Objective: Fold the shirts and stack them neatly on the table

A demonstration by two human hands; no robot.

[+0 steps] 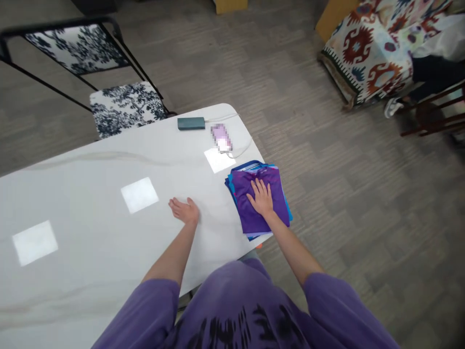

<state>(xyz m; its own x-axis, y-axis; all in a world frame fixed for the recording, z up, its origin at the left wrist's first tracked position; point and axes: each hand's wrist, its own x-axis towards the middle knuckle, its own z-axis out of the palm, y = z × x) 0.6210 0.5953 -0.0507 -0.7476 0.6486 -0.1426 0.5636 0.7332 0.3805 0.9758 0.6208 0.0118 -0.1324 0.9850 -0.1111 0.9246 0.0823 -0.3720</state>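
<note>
A stack of folded garments (pixel 254 218), purple on top with blue ones beneath, lies at the right edge of the white table (pixel 90 242). My right hand (pixel 260 198) rests flat on the top purple piece, fingers spread. My left hand (pixel 184 210) lies on the bare tabletop to the left of the stack, fingers loosely apart, holding nothing.
A dark green power bank (pixel 191 123) and a phone (pixel 221 137) with a white cable lie at the table's far corner. A floral-cushioned black chair (pixel 125 106) stands behind the table. A patterned blanket covers a seat (pixel 378 48) at the far right, where another person's legs show.
</note>
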